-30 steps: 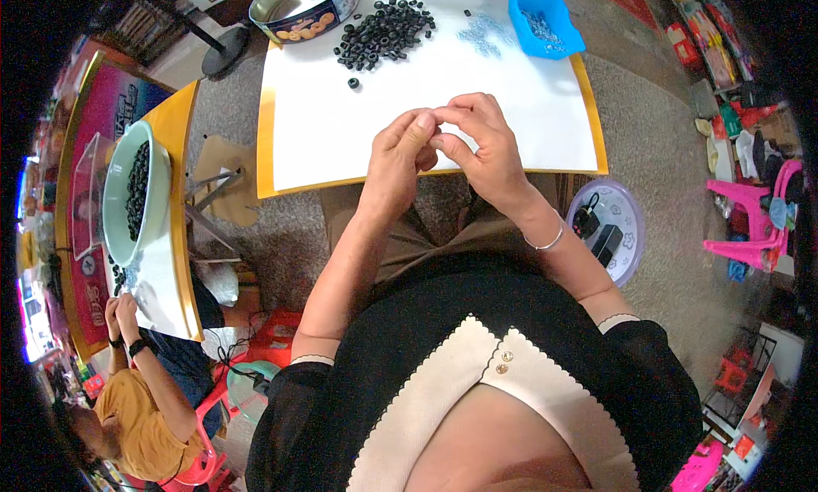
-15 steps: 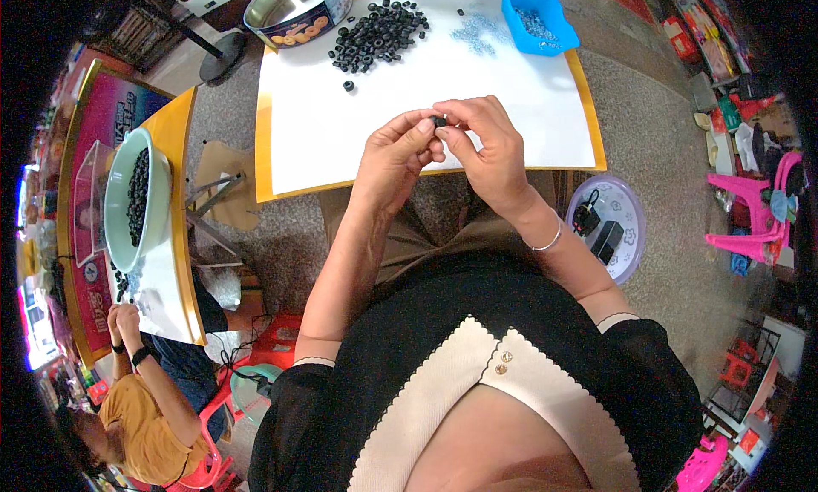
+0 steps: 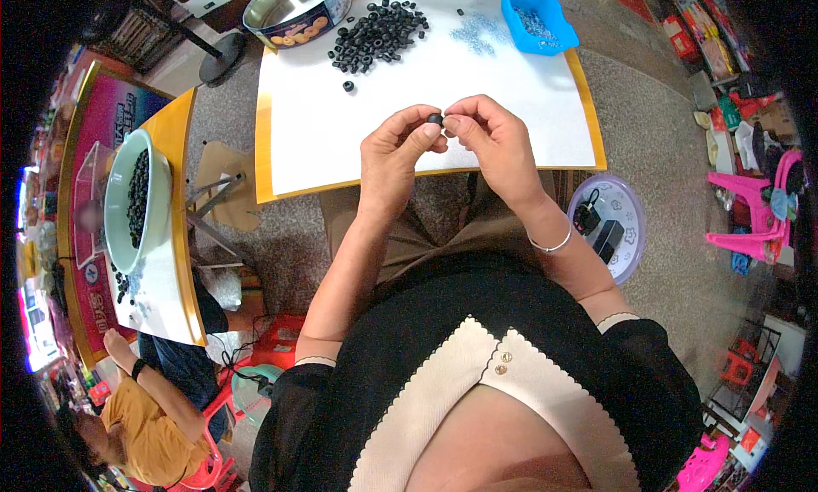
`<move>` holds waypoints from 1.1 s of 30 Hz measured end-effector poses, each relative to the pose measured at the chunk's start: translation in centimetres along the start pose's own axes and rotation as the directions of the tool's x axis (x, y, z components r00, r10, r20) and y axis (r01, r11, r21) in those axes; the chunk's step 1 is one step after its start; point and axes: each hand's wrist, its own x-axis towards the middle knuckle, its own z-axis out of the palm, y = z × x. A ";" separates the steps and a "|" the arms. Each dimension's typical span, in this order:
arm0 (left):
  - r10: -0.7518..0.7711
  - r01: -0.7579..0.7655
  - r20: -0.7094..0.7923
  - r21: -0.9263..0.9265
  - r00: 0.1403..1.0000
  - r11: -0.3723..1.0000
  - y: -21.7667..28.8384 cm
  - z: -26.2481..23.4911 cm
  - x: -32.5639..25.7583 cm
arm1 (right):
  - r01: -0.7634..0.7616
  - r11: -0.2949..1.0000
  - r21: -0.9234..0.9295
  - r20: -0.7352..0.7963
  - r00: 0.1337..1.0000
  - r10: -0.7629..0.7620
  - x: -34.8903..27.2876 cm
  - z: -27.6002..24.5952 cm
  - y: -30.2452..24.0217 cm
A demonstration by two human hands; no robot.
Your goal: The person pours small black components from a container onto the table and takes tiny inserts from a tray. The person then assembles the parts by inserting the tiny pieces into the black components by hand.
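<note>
While a co-worker in a mustard-yellow top [image 3: 153, 428] sits well to the left of the left hand [image 3: 392, 155], a pale green bowl [image 3: 158, 202] with black beads inside stands on a side table [image 3: 175, 300], also far to that hand's left. Beyond the left hand and a little to its left, at the far edge of the white-covered table [image 3: 298, 138], is a round metal tin [image 3: 277, 28]. Right of the tin, farther out than the left hand, spreads a heap of black beads [image 3: 375, 39], and one stray bead [image 3: 348, 86] lies apart, nearer the hand. The left hand pinches a round black bead [image 3: 434, 120] between thumb and forefinger, above the table's near edge. The right hand [image 3: 504, 151] meets it from the right, thumb and forefinger drawn together at the bead's side; whether they grip anything cannot be told. Beyond the hands lie clear bluish bits [image 3: 475, 34], and to their right, beyond the right hand, sits a bright blue basket [image 3: 564, 22] holding similar bits. A silver bracelet [image 3: 552, 250] circles the right wrist. Right of that wrist, below table level, is a lilac basin [image 3: 631, 211] with dark objects inside.
</note>
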 end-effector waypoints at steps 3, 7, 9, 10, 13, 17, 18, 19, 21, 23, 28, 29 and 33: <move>-0.034 0.033 -0.011 -0.031 0.999 0.999 0.1 0.0 0.0 | -0.021 0.997 0.074 0.055 0.998 0.017 0.0 0.1 0.3; -0.215 0.219 0.044 -0.287 0.976 0.933 0.7 -0.3 0.2 | 0.044 0.987 0.152 0.030 0.998 -0.049 -0.1 0.3 0.2; -0.240 0.242 0.047 -0.310 0.970 0.920 1.0 -0.3 0.2 | 0.069 0.983 0.168 0.011 0.997 -0.072 0.0 0.5 0.5; -0.263 0.264 0.050 -0.332 0.963 0.905 1.1 -0.3 0.2 | 0.096 0.979 0.183 -0.007 0.995 -0.096 0.0 0.6 0.6; -0.277 0.279 0.054 -0.326 0.959 0.903 1.3 -0.5 0.2 | 0.203 0.978 0.039 -0.023 0.979 -0.202 0.0 0.7 0.4; -0.288 0.290 0.059 -0.350 0.956 0.891 1.4 -0.6 0.2 | 0.319 0.944 -0.086 -0.019 0.947 -0.322 0.0 0.6 0.5; -0.291 0.294 0.062 -0.339 0.955 0.893 1.5 -0.6 0.2 | 0.393 0.907 -0.151 -0.003 0.917 -0.398 0.0 0.6 0.4; -0.294 0.298 0.064 -0.329 0.954 0.896 1.5 -0.7 0.3 | 0.463 0.860 -0.214 0.018 0.882 -0.470 0.1 0.5 0.3; -0.307 0.310 0.061 -0.315 0.950 0.897 1.5 -0.9 0.3 | 0.514 0.818 -0.260 0.052 0.853 -0.519 0.1 0.4 0.3; -0.319 0.322 0.059 -0.302 0.946 0.897 1.5 -1.0 0.3 | 0.562 0.770 -0.303 0.088 0.821 -0.565 0.1 0.3 0.4; -0.373 0.374 0.046 -0.222 0.927 0.901 1.7 -1.0 0.4 | 0.645 0.665 -0.376 0.122 0.746 -0.654 0.3 0.2 0.8; -0.374 0.375 0.047 -0.222 0.926 0.900 1.7 -1.0 0.3 | 0.644 0.666 -0.377 0.122 0.747 -0.654 0.3 0.2 0.8; -0.382 0.391 0.087 -0.261 0.920 0.882 1.8 -1.2 0.3 | 0.613 0.717 -0.331 0.132 0.783 -0.608 0.3 0.1 0.3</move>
